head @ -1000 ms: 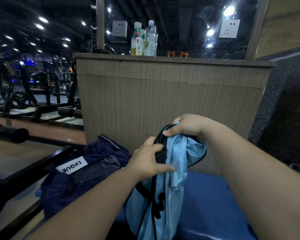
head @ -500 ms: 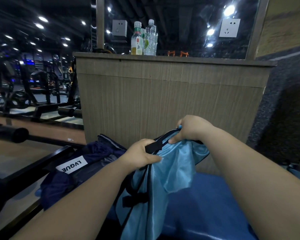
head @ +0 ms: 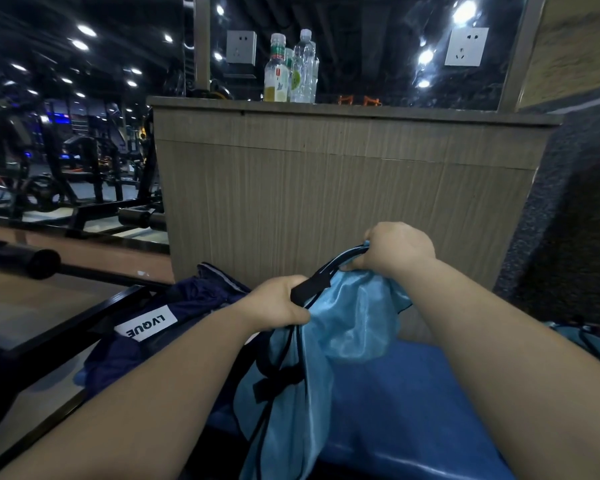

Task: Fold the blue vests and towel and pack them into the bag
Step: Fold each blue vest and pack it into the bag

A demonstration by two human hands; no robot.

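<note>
A light blue vest (head: pixel 347 327) with black trim hangs over a blue padded bench (head: pixel 409 403). My left hand (head: pixel 278 303) grips its black strap at the lower left of the top edge. My right hand (head: pixel 395 249) pinches the same trimmed edge higher up on the right, so the edge is stretched between both hands. A dark navy bag (head: pixel 153 327) with a white LVQUE label lies to the left on the bench. More light blue cloth (head: pixel 589 344) shows at the right edge, partly hidden by my right arm.
A wooden counter (head: pixel 343 188) stands right behind the bench, with drink bottles (head: pixel 291 72) on top. A black metal rail (head: pixel 59 327) runs along the left of the bench. Gym machines (head: pixel 56 168) fill the far left. A dark carpeted wall (head: pixel 575 220) closes the right.
My hands have moved apart and pulled the vest's top edge out into a line. The right hand rose slightly, and the vest now hangs more spread out.
</note>
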